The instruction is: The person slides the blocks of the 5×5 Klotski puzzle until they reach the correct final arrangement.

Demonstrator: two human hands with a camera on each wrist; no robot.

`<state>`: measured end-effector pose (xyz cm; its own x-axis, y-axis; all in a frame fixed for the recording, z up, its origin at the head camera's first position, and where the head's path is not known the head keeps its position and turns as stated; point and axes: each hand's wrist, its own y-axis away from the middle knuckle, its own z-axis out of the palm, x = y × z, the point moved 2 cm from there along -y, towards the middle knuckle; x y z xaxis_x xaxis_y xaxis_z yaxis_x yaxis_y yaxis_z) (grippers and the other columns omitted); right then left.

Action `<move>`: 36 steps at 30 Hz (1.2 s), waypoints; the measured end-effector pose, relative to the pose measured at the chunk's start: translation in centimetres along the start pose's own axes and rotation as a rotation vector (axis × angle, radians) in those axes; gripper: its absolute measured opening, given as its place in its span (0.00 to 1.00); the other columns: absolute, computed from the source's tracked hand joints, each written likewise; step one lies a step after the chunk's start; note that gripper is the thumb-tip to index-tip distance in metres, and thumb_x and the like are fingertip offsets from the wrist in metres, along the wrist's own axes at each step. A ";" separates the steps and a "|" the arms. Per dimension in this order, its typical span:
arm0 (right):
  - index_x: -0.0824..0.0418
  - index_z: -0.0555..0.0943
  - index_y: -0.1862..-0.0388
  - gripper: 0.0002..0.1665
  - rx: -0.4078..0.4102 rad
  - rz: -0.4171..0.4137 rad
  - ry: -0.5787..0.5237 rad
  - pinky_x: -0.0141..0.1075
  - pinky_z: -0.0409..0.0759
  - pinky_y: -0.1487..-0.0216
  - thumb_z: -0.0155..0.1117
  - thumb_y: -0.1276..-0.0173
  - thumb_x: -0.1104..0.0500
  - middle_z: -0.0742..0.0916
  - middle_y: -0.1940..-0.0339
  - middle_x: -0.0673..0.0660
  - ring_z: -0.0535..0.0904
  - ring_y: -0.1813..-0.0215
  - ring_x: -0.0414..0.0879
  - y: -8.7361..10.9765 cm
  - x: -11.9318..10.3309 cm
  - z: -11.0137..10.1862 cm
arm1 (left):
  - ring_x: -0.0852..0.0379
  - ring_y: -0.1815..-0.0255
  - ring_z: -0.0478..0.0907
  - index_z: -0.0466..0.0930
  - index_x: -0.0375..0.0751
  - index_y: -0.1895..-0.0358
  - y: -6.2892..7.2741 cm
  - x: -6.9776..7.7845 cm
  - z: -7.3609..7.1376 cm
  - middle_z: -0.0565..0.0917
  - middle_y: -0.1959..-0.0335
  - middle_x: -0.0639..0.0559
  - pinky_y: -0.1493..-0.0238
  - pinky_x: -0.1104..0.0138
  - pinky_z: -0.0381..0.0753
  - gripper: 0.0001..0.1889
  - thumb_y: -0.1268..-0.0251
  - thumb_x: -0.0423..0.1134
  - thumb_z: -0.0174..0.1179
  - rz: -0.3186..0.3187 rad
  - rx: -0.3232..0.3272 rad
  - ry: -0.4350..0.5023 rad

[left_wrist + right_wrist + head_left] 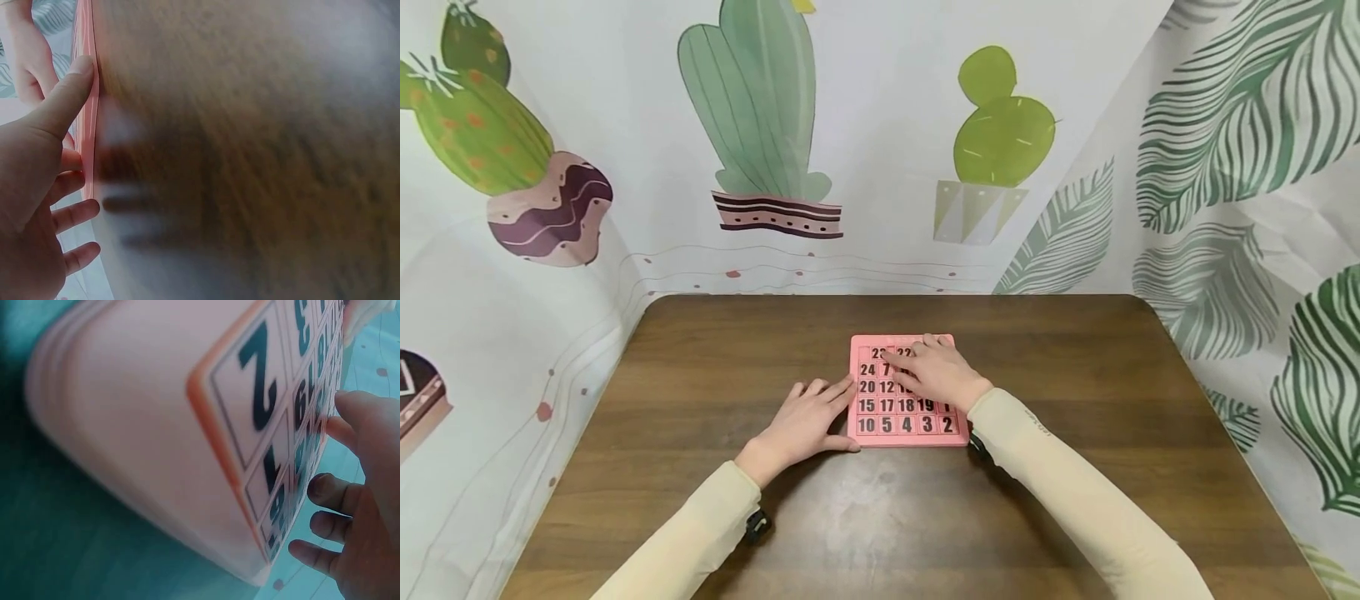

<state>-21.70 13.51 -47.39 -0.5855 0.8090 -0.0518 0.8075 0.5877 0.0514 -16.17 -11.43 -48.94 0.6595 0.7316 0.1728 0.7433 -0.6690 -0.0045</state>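
Note:
A pink sliding number puzzle (910, 441) with black numerals on square tiles lies flat on the table. My left hand (801, 423) rests at its left side, index fingertip on the left edge and thumb at the near left corner. In the left wrist view the thumb (70, 94) lies along the puzzle's pink side (90, 128), the other fingers spread apart. Over the upper tiles is my right hand (942, 373), its index finger reaching to the top rows near tile 23 and covering several numerals. The right wrist view shows its fingers (331, 525) loosely bent beside the tiles.
The brown wooden table (737, 350) extends around the puzzle on all sides. Behind it hangs a white cloth (887, 167) printed with cacti and leaves. Both forearms wear cream sleeves (1075, 492), with a dark wrist device (757, 525) at the left one.

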 end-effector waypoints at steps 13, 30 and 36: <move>0.46 0.77 0.25 0.28 0.063 -0.022 0.014 0.53 0.70 0.35 0.56 0.19 0.42 0.87 0.49 0.56 0.77 0.44 0.54 0.4 0.7 0.3 | 0.44 0.35 0.71 0.68 0.40 0.22 -0.2 -0.1 0.0 0.67 0.20 0.45 0.44 0.48 0.68 0.51 0.42 0.69 0.67 -0.008 -0.011 -0.003; 0.38 0.73 0.22 0.29 -0.001 -0.099 0.036 0.56 0.70 0.33 0.54 0.19 0.40 0.86 0.44 0.59 0.75 0.41 0.55 0.3 -2.0 -0.1 | 0.46 0.37 0.71 0.69 0.40 0.22 -0.4 -0.3 0.1 0.69 0.21 0.46 0.43 0.49 0.69 0.51 0.42 0.71 0.66 -0.004 -0.007 0.000; 0.39 0.73 0.22 0.28 -0.021 -0.074 0.019 0.54 0.70 0.38 0.54 0.18 0.40 0.86 0.43 0.58 0.74 0.46 0.53 -0.3 -1.6 -0.1 | 0.44 0.36 0.72 0.69 0.40 0.22 -0.4 -0.2 0.1 0.69 0.21 0.45 0.44 0.49 0.69 0.51 0.43 0.70 0.68 -0.008 -0.011 0.003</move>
<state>-21.04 12.00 -47.23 -0.6449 0.7634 -0.0375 0.7604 0.6458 0.0694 -16.57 -11.32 -49.05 0.6534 0.7364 0.1758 0.7471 -0.6646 0.0073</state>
